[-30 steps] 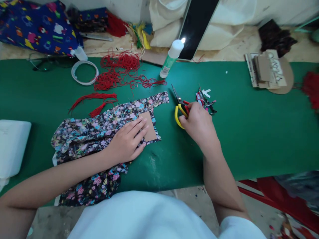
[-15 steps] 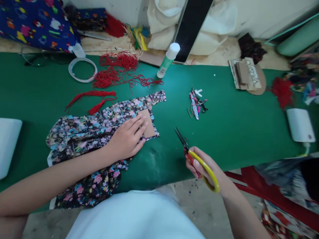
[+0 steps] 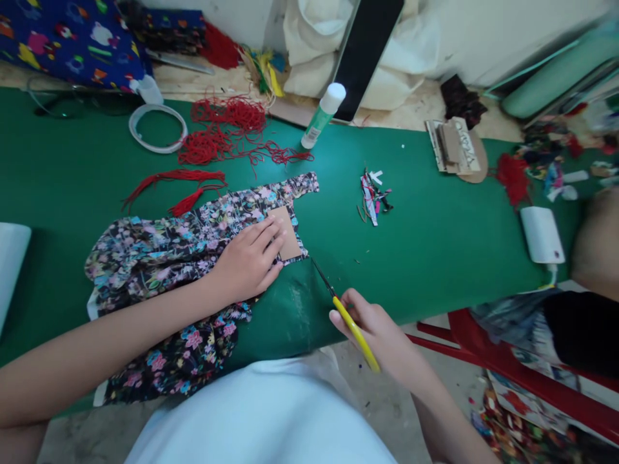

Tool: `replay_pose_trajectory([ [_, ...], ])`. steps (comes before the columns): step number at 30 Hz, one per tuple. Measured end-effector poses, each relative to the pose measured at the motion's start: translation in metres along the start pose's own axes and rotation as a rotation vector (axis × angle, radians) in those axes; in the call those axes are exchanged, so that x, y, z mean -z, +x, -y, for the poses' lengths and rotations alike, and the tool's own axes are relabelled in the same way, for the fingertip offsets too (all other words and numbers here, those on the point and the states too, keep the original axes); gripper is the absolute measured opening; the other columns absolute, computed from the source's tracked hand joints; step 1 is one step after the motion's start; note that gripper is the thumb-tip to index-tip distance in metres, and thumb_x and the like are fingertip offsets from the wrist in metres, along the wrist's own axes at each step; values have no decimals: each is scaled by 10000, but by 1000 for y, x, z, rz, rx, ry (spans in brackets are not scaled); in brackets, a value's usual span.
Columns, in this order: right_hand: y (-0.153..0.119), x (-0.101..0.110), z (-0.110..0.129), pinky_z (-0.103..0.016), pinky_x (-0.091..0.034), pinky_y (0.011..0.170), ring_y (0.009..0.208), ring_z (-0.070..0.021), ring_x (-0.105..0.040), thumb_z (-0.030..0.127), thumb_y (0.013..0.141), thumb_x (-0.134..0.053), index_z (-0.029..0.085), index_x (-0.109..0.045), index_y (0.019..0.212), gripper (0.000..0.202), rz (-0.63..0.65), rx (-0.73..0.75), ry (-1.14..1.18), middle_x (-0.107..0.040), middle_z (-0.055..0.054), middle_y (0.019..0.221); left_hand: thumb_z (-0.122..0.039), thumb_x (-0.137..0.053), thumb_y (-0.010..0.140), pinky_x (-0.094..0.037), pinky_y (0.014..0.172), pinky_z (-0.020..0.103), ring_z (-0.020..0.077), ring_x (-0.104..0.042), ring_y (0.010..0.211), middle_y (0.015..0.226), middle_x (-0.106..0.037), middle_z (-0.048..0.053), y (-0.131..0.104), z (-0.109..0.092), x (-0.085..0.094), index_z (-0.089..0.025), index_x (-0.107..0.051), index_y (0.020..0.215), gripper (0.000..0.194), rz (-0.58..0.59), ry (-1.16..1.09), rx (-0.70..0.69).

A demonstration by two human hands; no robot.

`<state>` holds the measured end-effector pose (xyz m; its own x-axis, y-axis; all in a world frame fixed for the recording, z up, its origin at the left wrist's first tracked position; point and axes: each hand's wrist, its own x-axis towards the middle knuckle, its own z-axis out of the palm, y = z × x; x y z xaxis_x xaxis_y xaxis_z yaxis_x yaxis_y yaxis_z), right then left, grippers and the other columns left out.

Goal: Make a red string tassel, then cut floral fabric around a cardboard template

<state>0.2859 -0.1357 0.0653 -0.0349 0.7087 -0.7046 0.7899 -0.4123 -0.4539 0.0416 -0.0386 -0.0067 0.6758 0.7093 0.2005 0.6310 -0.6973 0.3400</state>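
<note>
My left hand [image 3: 251, 261] lies flat, fingers stretched, over a small tan cardboard rectangle [image 3: 289, 240] and the dark floral fabric [image 3: 159, 241] under it. The fabric spreads left beneath my forearm and hangs toward the table's near edge. In my right hand [image 3: 370, 322] is a pair of scissors [image 3: 352, 325] with yellow handles, its fingers wrapped round them. The dark blades look closed or nearly so. Their tips are at the fabric's right corner, just beside the cardboard; whether they touch it I cannot tell.
On the green table [image 3: 435, 225] are tangled red thread [image 3: 232, 119], red tassels [image 3: 186, 201], a tape ring [image 3: 135, 138], a glue stick [image 3: 323, 116], small scraps [image 3: 372, 196], cardboard pieces [image 3: 459, 151] and a white device [image 3: 541, 235]. A red chair [image 3: 483, 341] and another person [image 3: 597, 251] are at right.
My right hand has moved left with the scissors, bringing the tips to the fabric's corner. The left hand stays in place. The view has turned slightly right, showing part of another person.
</note>
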Motion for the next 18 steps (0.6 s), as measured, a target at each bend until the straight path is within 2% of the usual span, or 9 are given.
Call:
replay_pose_trajectory([
  [6, 4, -3, 13, -255, -258, 564, 582, -143, -387, 677, 892, -390, 248, -304, 781, 452, -3, -43, -141, -482, 36, 639, -311, -494, 945, -419, 1136, 499, 338, -473, 1379, 1468, -513, 219, 0, -1, 0, -40, -576, 1341, 486, -1, 28, -3],
  [12, 6, -4, 23, -264, -228, 566, 574, -170, -434, 683, 903, -337, 250, -320, 829, 440, 13, -101, -253, -518, 10, 644, -314, -496, 944, -408, 1143, 503, 334, -451, 1399, 1472, -511, 213, 0, -1, 1, -49, -577, 1341, 484, 10, 15, 11],
  [18, 3, -8, 26, -267, -205, 570, 568, -178, -473, 665, 909, -380, 244, -341, 853, 426, -15, -99, -324, -562, -2, 664, -309, -505, 940, -422, 1130, 498, 340, -466, 1386, 1471, -511, 219, 1, -1, 1, -38, -574, 1344, 490, 1, 39, -4],
])
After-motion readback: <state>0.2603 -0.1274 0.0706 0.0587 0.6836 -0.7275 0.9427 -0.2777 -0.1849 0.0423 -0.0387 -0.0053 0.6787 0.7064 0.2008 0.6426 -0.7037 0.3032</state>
